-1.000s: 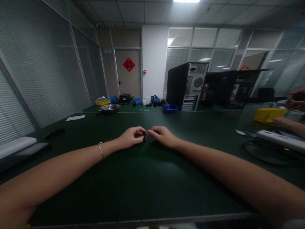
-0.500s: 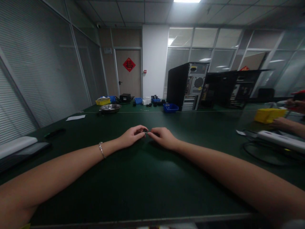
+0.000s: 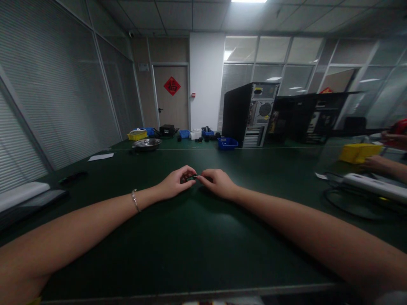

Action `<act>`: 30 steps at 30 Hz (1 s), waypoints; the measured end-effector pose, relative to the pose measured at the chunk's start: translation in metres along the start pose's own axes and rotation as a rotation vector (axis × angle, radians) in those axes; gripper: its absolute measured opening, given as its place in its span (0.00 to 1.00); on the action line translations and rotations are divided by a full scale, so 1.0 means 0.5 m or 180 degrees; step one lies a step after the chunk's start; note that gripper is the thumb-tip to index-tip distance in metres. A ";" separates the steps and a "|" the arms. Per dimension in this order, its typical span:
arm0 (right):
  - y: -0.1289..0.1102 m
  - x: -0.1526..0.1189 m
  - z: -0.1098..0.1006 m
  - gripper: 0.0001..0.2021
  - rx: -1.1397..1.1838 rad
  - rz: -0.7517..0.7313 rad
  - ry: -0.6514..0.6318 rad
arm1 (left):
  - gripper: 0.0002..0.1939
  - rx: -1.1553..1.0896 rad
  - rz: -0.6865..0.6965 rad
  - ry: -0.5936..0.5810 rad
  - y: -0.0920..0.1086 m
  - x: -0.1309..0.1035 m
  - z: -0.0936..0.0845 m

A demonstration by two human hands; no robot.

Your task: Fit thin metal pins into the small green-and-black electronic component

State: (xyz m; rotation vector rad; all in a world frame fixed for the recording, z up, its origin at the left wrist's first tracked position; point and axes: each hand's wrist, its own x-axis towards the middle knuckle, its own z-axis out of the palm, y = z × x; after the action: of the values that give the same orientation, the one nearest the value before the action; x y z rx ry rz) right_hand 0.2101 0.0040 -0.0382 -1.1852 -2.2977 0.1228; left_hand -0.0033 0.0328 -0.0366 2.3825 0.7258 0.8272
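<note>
Over the middle of the green table [image 3: 190, 237], my two hands meet almost fingertip to fingertip. My left hand [image 3: 177, 182], with a silver bracelet [image 3: 135, 200] at the wrist, curls round a small dark piece [image 3: 191, 178] that has a pale, shiny bit. The piece is too small and too covered by fingers to name. My right hand [image 3: 219, 183] is closed in a pinch, thumb against forefinger, at the right end of that piece. Whatever lies between its fingertips is hidden.
Black computer towers [image 3: 238, 114] stand at the back right, beside a blue bin [image 3: 227, 144]. A metal bowl [image 3: 146, 144] sits back left. On the right are a power strip [image 3: 375, 184], a yellow box [image 3: 360, 153] and another person's hand [image 3: 378, 163]. A laptop-like dark slab [image 3: 34, 207] lies left.
My left fingers have parted slightly, with the thumb a little lower, so more of the small dark piece shows. My right hand stays nearly still.
</note>
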 end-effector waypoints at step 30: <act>0.000 -0.004 -0.006 0.15 0.0134 -0.0125 -0.0147 | 0.14 -0.0414 -0.0115 -0.0034 -0.012 0.002 -0.005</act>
State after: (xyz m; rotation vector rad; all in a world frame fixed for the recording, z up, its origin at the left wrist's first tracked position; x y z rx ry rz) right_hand 0.2124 0.0020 -0.0362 -1.1264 -2.3455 0.1850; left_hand -0.0063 0.0388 -0.0381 2.2505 0.6876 0.8207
